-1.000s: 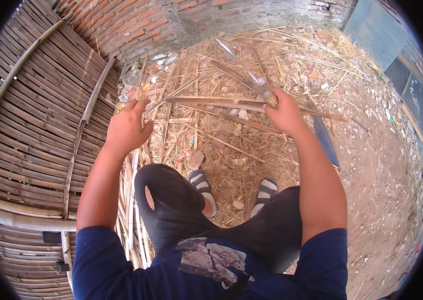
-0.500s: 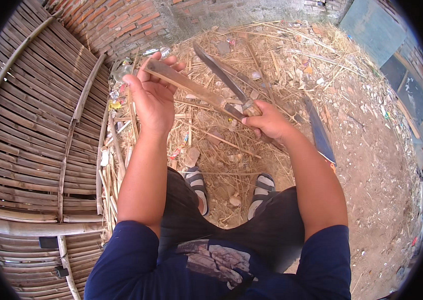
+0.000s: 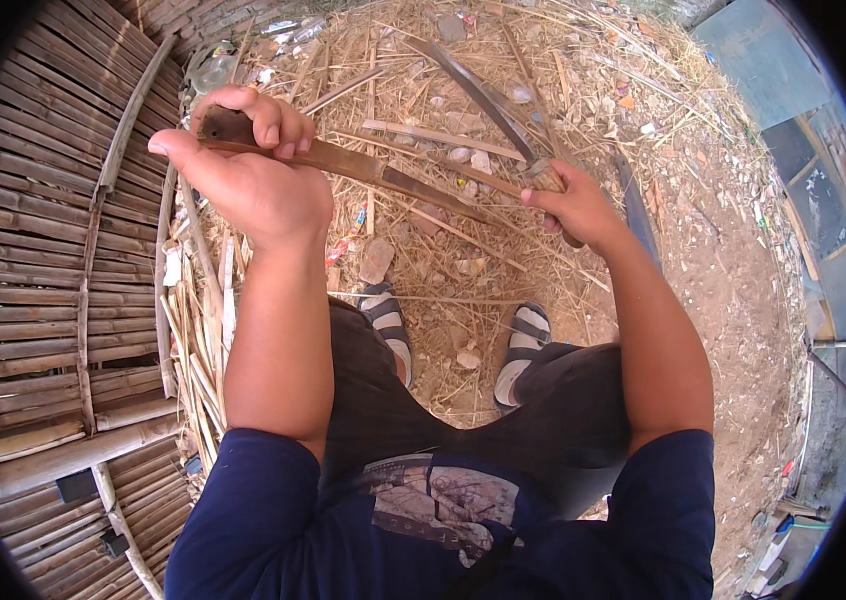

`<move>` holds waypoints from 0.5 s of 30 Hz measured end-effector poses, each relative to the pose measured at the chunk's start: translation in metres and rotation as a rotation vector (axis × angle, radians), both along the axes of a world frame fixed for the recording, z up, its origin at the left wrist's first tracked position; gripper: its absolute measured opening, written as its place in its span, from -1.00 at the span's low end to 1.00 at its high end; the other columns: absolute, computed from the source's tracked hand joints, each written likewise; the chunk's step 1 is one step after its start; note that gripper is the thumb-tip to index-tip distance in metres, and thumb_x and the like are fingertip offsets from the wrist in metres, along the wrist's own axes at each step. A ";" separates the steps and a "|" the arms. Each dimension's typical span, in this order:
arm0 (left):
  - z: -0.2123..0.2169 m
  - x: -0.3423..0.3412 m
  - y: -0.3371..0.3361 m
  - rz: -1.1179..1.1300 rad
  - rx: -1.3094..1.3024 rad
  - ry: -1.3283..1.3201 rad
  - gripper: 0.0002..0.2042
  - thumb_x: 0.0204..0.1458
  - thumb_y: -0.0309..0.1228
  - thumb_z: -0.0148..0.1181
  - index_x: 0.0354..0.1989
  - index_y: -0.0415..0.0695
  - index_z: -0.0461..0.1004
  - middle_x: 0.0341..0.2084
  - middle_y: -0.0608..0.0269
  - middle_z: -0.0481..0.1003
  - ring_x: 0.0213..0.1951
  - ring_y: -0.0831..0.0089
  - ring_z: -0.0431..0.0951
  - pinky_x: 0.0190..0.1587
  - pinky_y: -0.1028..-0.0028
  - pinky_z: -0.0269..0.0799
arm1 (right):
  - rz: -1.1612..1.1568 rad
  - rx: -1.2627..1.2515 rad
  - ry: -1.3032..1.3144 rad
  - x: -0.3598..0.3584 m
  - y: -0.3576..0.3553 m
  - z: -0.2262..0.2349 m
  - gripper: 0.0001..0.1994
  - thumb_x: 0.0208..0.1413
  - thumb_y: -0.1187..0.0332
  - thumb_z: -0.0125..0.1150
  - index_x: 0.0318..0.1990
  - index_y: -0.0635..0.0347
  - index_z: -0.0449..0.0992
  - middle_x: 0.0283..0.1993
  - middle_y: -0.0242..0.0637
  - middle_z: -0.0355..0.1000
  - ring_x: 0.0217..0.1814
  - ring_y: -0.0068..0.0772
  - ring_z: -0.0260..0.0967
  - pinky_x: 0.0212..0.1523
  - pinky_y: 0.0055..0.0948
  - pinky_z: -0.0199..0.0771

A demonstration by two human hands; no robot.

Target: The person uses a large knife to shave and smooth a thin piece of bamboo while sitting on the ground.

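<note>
My left hand (image 3: pixel 258 175) is raised at the left, its fingers curled over the end of a split bamboo piece (image 3: pixel 343 162). The brown piece slants down to the right, with a dark notch-like band partway along it. In my right hand (image 3: pixel 578 207) is the wooden handle of a machete (image 3: pixel 488 100), its long dark blade pointing up and to the left. The blade is apart from the bamboo in my left hand. A thin strip ends by my right fingers; whether they touch it I cannot tell.
Straw, bamboo slivers and stones litter the dirt ground (image 3: pixel 723 290). A dark flat blade (image 3: pixel 635 205) lies beyond my right forearm. A bamboo slat wall (image 3: pixel 33 260) stands at the left, grey-blue panels (image 3: pixel 768 60) at the right. My sandalled feet (image 3: pixel 523 345) are below.
My left hand has closed round the bamboo piece and moved left with it. Its far end has come away from my right hand, which has shifted slightly right with the machete.
</note>
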State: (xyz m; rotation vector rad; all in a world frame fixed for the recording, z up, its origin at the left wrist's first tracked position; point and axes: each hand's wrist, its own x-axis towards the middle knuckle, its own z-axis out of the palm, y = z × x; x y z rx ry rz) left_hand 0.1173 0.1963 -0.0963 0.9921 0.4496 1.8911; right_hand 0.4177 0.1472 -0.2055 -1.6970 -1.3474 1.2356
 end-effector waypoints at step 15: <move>0.008 -0.015 -0.003 0.247 -0.096 0.009 -0.54 0.36 -0.02 -0.31 -0.43 -0.07 0.37 -0.67 0.40 0.17 -0.59 0.52 0.11 -0.46 0.45 0.09 | -0.236 0.101 0.135 -0.069 -0.035 0.042 -0.60 0.16 0.14 0.33 -0.04 0.31 0.49 -0.54 -0.43 0.35 -0.62 -0.63 0.26 -0.62 -0.53 0.19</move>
